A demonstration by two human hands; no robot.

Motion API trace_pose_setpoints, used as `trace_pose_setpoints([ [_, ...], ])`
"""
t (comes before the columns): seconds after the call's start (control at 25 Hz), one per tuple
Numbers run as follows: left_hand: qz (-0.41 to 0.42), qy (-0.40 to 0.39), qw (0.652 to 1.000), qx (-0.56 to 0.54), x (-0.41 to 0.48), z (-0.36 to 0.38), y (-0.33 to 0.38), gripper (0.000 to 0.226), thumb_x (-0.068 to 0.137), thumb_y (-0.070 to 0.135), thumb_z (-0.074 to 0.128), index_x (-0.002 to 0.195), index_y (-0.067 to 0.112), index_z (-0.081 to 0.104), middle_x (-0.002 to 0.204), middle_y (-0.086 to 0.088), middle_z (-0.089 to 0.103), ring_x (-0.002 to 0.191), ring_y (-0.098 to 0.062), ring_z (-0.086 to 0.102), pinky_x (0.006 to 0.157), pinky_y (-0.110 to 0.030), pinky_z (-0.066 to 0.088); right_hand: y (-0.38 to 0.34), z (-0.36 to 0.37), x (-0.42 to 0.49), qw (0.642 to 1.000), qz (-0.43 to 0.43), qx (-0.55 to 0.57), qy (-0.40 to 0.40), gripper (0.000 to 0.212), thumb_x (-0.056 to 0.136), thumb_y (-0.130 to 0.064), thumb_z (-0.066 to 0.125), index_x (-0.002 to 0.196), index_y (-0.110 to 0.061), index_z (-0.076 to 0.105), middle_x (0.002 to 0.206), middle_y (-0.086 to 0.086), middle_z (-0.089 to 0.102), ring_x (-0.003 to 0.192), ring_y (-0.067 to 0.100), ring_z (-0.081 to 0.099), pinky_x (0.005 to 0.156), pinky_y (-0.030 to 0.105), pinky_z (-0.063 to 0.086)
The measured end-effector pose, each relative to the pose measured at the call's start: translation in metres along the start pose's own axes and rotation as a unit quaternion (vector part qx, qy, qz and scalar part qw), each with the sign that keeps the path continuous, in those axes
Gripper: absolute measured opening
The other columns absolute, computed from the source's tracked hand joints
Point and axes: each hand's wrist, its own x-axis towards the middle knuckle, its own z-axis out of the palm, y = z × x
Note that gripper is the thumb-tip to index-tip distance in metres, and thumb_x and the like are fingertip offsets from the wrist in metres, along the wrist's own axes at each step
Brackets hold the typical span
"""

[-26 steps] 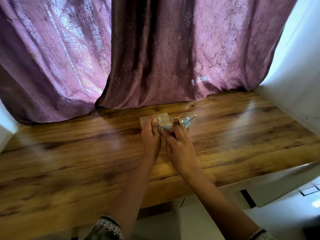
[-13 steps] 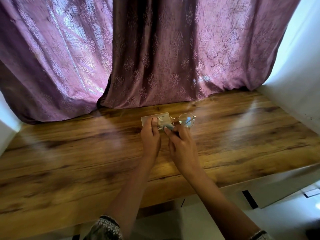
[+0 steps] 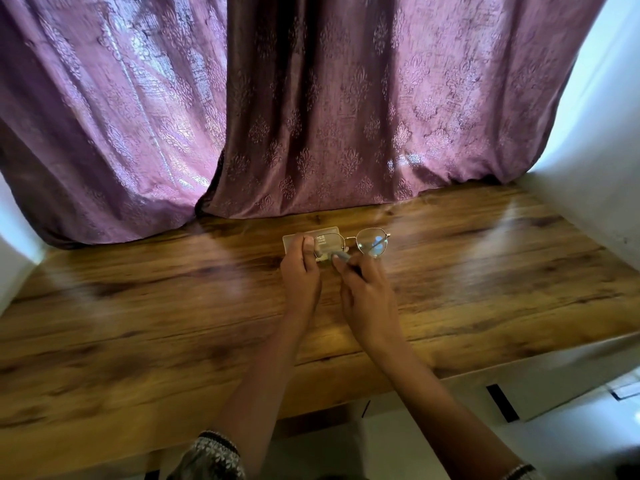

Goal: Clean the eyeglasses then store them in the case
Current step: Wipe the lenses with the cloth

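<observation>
Over the table (image 3: 138, 323), left hand (image 3: 299, 275) grips eyeglasses (image 3: 372, 241), right hand (image 3: 367, 292) pinches cloth (image 3: 341, 255).

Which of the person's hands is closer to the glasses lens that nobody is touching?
Right. The right hand pinches a grey cloth just below and left of that free lens. The left hand grips the glasses frame at the other lens, farther off.

You face a wooden table (image 3: 138, 306) with dark grain. Behind it hang two purple patterned curtains, left (image 3: 104, 116) and right (image 3: 363, 116), their hems reaching its far edge. A white wall (image 3: 595, 150) stands on your right.
</observation>
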Motion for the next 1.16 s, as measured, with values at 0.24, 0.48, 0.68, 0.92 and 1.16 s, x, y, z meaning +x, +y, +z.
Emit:
trace_pose_setpoints([
  [0.24,0.013,-0.025,1.000,-0.014,-0.003,0.004,0.003,0.025,0.099,0.013,0.033,0.079,0.010,0.047,0.071,-0.007,0.051,0.064,-0.018,0.047,0.059,-0.035,0.039,-0.006,0.001,0.026,0.999,0.002,-0.016,0.029,0.025,0.082,-0.002,0.062,0.106,0.002,0.066,0.087,0.016,0.062,0.076,0.030,0.059,0.060,0.035,0.052],
  [0.48,-0.003,-0.007,1.000,-0.009,-0.001,0.001,-0.001,0.024,0.099,0.013,0.034,0.083,0.007,0.051,0.071,0.000,0.050,0.062,-0.007,0.045,0.061,-0.029,0.038,-0.002,0.002,-0.001,1.000,-0.011,-0.024,-0.005,0.028,0.078,0.001,0.067,0.106,0.000,0.068,0.089,0.016,0.063,0.078,0.029,0.062,0.057,0.035,0.055],
  [0.68,-0.005,-0.011,1.000,-0.011,-0.001,0.002,0.000,0.025,0.099,0.014,0.033,0.085,0.008,0.052,0.074,-0.005,0.052,0.066,-0.020,0.049,0.060,-0.039,0.044,-0.002,0.000,0.024,1.000,0.009,-0.027,0.003,0.027,0.083,0.002,0.059,0.109,0.004,0.064,0.092,0.018,0.062,0.080,0.031,0.059,0.065,0.037,0.054],
  [0.92,0.011,-0.018,1.000,0.000,-0.003,0.000,0.000,0.024,0.099,0.013,0.034,0.079,0.011,0.047,0.068,0.001,0.049,0.060,-0.009,0.043,0.054,-0.017,0.034,-0.010,0.010,-0.001,0.999,-0.039,-0.026,-0.003,0.026,0.080,0.001,0.066,0.105,0.003,0.066,0.087,0.015,0.063,0.076,0.028,0.061,0.061,0.032,0.055],
  [1.16,0.004,-0.011,1.000,0.007,-0.004,0.002,0.000,0.025,0.099,0.013,0.033,0.077,0.012,0.046,0.067,0.002,0.048,0.060,-0.012,0.044,0.057,-0.030,0.035,0.002,0.001,0.019,0.999,0.018,-0.028,0.004,0.029,0.085,0.001,0.057,0.114,0.003,0.062,0.091,0.019,0.061,0.078,0.032,0.058,0.060,0.039,0.053],
])
